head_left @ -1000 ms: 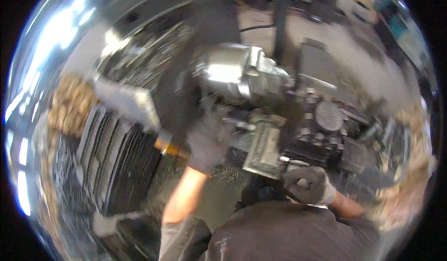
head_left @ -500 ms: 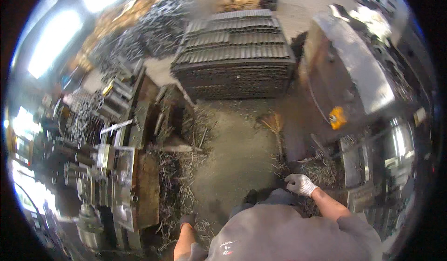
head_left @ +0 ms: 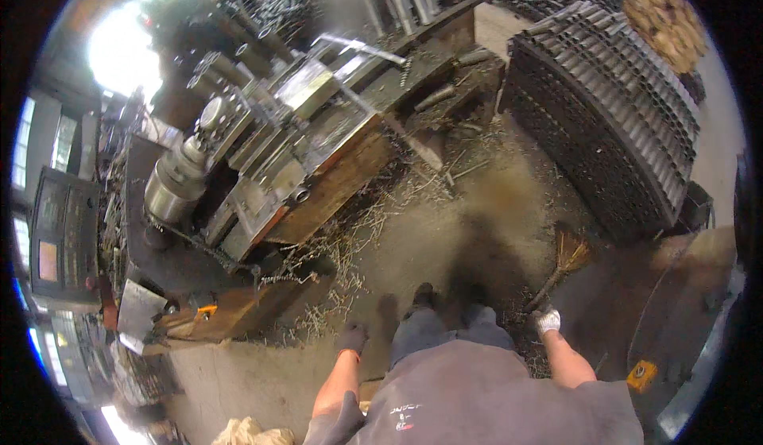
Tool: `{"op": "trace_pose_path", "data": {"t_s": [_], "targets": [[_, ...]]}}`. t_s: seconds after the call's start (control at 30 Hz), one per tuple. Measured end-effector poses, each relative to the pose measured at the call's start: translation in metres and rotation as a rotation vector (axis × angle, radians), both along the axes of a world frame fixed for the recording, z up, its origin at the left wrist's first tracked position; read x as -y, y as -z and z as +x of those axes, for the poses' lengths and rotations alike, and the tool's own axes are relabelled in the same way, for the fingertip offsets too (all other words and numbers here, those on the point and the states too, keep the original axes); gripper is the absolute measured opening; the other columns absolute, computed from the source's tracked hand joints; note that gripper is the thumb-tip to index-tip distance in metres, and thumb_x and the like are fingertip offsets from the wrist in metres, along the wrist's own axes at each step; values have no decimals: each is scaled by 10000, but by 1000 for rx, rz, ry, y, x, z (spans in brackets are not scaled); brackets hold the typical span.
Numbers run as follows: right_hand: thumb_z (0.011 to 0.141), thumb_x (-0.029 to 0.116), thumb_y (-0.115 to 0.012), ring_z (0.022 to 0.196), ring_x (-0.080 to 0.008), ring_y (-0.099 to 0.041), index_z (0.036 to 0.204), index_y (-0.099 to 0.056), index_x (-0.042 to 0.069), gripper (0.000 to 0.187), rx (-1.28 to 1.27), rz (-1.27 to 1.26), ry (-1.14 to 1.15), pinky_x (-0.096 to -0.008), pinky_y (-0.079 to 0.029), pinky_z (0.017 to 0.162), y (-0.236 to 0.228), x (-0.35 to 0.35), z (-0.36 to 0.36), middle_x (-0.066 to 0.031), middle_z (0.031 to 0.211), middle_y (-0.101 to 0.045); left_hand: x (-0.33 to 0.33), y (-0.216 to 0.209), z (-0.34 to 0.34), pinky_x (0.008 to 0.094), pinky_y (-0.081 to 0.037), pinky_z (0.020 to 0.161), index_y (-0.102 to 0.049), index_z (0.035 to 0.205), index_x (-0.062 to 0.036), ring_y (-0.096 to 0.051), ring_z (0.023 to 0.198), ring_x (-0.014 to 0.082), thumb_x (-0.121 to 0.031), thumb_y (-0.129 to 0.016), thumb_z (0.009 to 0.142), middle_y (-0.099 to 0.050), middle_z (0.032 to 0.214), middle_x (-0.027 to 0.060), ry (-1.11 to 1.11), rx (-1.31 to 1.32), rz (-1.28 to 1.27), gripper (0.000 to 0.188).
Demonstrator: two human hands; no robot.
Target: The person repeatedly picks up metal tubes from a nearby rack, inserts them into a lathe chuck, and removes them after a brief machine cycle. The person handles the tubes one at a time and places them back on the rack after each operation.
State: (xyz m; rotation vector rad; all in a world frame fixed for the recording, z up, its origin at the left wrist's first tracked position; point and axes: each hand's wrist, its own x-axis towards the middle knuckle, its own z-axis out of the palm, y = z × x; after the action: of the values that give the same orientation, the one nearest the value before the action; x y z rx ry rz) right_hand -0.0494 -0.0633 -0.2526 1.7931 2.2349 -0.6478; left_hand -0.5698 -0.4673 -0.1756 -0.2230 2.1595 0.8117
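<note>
A broom (head_left: 567,261) is just beyond my right hand (head_left: 546,320), my left hand (head_left: 352,338) farther off, their openness and hold unclear.

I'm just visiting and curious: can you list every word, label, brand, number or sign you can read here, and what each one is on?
I can't read any of them clearly.
Dark shirt: small white and red marks on its front, too small and blurred to read.
Dark panel at far left: any lettering is too small to tell.
Yellow box at lower right: no readable lettering.
</note>
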Motion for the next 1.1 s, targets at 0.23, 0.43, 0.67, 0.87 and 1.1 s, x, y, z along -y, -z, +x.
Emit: {"op": "trace_pose_path", "data": {"t_s": [0.23,0.43,0.67,0.87,1.1], "targets": [[822,284,-777,917,-322,-756,989,-801,124,233,-103,-172,-571,-429,-602,812,-13,-65,-37,-135,976,-787,115,-109,-120,448,-568,801,-618,1323,-69,-713,980,315,-400,-566,1011,-694,1190,184,-861,-479,294,458],[955,244,-616,985,-298,-741,1146,-755,115,269,179,-178,-788,-413,-587,836,-73,-91,-141,-105,1106,-777,163,-190,-228,509,-530,1000,-462,1550,-19,-643,1253,425,-559,-405,1099,-588,1480,249,-996,-861,28,706],[963,295,-595,1089,-323,-713,1149,-773,185,280,186,-232,-602,-451,-546,923,-54,-78,-196,-104,1135,-771,181,-204,-272,446,-538,985,-535,1475,5,-647,1223,363,-489,-467,1101,-614,1446,239,-721,-1021,-253,624],[938,376,-629,997,-334,-737,1041,-791,125,315,185,-155,-1049,-449,-577,844,-57,-80,-226,-134,1078,-779,260,-164,-306,387,-543,940,-657,1303,-51,-671,1065,215,-415,-468,1103,-679,1310,79,-151,-812,92,456],[902,397,-687,823,-356,-718,1008,-785,74,353,5,-547,-151,-453,-579,748,-124,-99,-292,-150,935,-784,67,-31,-257,414,-558,907,-693,1253,-74,-692,1056,254,-380,-549,1052,-695,1298,95,-146,-419,-57,394]]}}
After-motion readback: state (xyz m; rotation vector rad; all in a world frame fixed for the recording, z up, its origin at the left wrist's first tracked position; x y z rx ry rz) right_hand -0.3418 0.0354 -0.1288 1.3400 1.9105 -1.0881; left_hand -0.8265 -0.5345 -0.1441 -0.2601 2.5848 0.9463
